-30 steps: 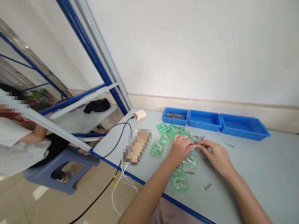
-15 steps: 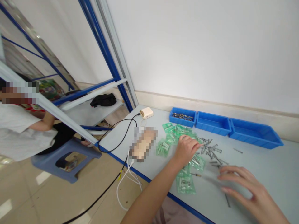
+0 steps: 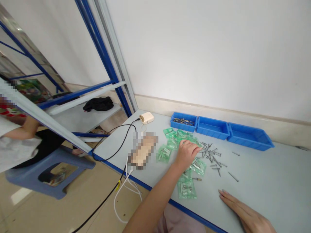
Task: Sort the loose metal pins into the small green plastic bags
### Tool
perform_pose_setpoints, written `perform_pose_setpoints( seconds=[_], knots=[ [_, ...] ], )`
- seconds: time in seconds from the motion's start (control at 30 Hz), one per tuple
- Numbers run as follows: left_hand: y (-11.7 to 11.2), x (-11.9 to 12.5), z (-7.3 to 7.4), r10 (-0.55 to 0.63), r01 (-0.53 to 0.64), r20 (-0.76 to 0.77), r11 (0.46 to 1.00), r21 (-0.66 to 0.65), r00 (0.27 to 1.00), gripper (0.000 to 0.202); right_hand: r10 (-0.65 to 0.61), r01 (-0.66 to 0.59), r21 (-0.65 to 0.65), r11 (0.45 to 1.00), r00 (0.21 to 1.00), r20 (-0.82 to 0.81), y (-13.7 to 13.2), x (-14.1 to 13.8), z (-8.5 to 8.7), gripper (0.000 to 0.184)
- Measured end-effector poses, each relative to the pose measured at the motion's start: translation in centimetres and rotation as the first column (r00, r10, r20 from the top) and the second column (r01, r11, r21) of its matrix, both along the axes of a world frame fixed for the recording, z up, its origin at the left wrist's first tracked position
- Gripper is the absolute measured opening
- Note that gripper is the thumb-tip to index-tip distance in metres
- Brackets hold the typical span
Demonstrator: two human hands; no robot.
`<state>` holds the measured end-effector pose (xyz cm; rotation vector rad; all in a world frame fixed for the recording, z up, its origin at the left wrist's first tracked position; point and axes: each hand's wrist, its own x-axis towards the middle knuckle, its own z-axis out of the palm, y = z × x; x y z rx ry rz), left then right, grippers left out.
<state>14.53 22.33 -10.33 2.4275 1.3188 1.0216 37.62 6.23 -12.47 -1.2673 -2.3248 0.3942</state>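
Head view: left hand rests on the green plastic bags, fingers curled beside the loose screws on the tabletop; any grasp cannot be told. Right hand lies flat, fingers released. Pinch single screws by the shank.

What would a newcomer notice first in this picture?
Three blue bins stand in a row at the back of the grey table; the leftmost bin holds screws. In front of them, the left hand rests on green plastic bags beside loose scattered screws. The right hand lies flat near the table's front edge.
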Motion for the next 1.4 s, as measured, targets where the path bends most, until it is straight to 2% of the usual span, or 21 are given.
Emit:
perform_pose_setpoints(
  seconds=[0.1,0.2,0.37,0.47,0.53,0.67,0.77,1.0,1.13,1.23,1.4],
  knots=[
    [0.2,-0.1,-0.2,0.008,-0.008,0.004,1.000,0.002,1.000,0.028,-0.119,0.118,-0.032,0.992,0.992,-0.040,0.1,-0.3,0.0,0.036],
    [0.3,-0.1,-0.3,0.002,-0.002,0.015,0.999,0.035,1.000,0.029,-0.153,0.148,-0.051,0.988,0.983,-0.105,2.0,-1.1,0.7,0.028],
    [0.4,-0.2,0.0,-0.028,0.025,0.042,0.996,0.086,0.999,0.034,-0.203,0.227,0.046,0.973,0.933,-0.297,9.7,-2.9,3.1,0.026],
    [0.4,-0.3,0.4,-0.024,0.020,0.039,0.994,0.110,0.999,0.037,-0.188,0.184,-0.039,0.982,0.948,-0.257,13.6,-3.8,4.5,0.021],
    [0.3,-0.5,0.5,-0.007,0.002,0.033,0.991,0.136,0.999,0.037,-0.177,0.166,-0.064,0.984,0.954,-0.243,14.7,-4.5,4.9,0.024],
    [0.0,-0.5,0.6,0.023,-0.028,0.028,0.984,0.175,0.999,0.037,-0.238,0.244,-0.007,0.970,0.939,-0.248,14.1,-6.2,4.4,0.023],
    [0.0,-0.1,0.5,-0.016,0.019,-0.017,0.986,0.166,1.000,0.038,-0.253,0.263,0.016,0.965,0.941,-0.223,13.4,-7.2,3.6,0.017],
    [0.2,0.3,0.7,-0.039,0.044,-0.042,0.991,0.128,0.998,0.038,-0.255,0.274,0.065,0.960,0.943,-0.215,13.2,-7.0,3.3,0.025],
    [0.2,0.3,0.7,-0.033,0.032,0.007,0.994,0.100,0.999,0.029,-0.283,0.288,-0.007,0.957,0.932,-0.227,13.0,-7.0,3.6,0.026],
    [0.2,0.3,0.7,-0.067,0.066,0.032,0.996,0.053,0.997,0.022,-0.309,0.296,-0.093,0.951,0.929,-0.206,13.1,-6.9,3.8,0.032],
    [0.3,0.2,0.6,-0.039,0.039,0.003,0.999,0.001,0.999,0.023,-0.321,0.288,-0.162,0.944,0.918,-0.232,13.2,-6.8,4.0,0.029]
  ],
)
